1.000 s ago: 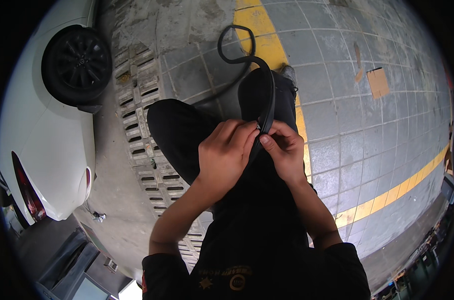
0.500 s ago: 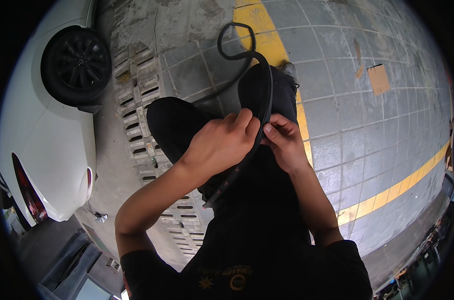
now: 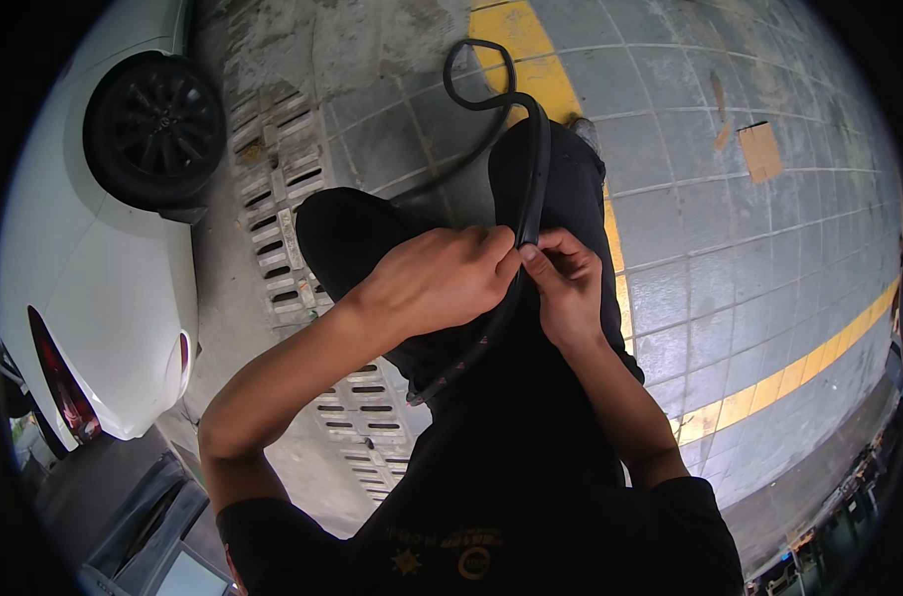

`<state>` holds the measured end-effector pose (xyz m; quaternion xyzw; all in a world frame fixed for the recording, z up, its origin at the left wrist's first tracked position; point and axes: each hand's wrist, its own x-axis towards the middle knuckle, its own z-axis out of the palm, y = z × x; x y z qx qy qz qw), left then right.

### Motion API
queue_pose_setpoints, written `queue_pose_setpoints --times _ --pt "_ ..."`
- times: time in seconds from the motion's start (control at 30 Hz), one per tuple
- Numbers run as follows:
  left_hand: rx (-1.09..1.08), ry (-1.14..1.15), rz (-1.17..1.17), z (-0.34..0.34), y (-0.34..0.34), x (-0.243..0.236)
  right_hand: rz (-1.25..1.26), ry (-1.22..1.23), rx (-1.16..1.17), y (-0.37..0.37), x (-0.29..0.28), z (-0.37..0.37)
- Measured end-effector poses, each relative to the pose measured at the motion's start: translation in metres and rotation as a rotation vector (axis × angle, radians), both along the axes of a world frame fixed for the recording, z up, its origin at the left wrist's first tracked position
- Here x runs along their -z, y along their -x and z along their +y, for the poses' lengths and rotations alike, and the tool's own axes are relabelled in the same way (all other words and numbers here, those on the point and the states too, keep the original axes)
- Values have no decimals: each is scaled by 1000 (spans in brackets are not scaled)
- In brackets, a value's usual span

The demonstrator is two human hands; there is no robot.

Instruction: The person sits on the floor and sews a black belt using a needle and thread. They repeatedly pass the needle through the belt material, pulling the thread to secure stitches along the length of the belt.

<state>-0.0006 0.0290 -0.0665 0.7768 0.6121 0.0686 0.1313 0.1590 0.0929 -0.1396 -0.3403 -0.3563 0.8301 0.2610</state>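
Observation:
A long black rubber sealing strip (image 3: 537, 169) runs over my right knee and between my hands, which meet above my lap. My left hand (image 3: 447, 273) is closed on the strip from the left, its fingers curled around it. From the right, my right hand (image 3: 568, 288) pinches the same stretch, thumb against the strip and fingertips partly hidden behind it. Toward me, the strip's tail lies across my dark clothing and shows small reddish marks. Beyond my knees, the strip bends into a loop above the floor and runs back toward my left knee.
A white car with a black wheel (image 3: 154, 131) stands on the left. Beside it runs a slotted drain grate (image 3: 278, 238). Grey floor tiles (image 3: 710, 268) with yellow stripes spread to the right, where a piece of brown cardboard (image 3: 760, 153) lies.
Both hands stay on the strip, and the right thumb has shifted slightly along it. My left elbow has swung outward, while the strip and my knees appear a little farther right.

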Motion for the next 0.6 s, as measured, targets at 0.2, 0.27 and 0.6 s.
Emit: queue_pose_setpoints --times 0.2,0.27,0.6 --pt "-20 95 -107 3 0 -4 -14 -3 30 0 3 -8" --pt "56 97 -35 -1 -2 -1 -17 20 23 -3 3 -10" --pt "22 -111 3 4 -1 -5 65 206 -13 -15 0 0"
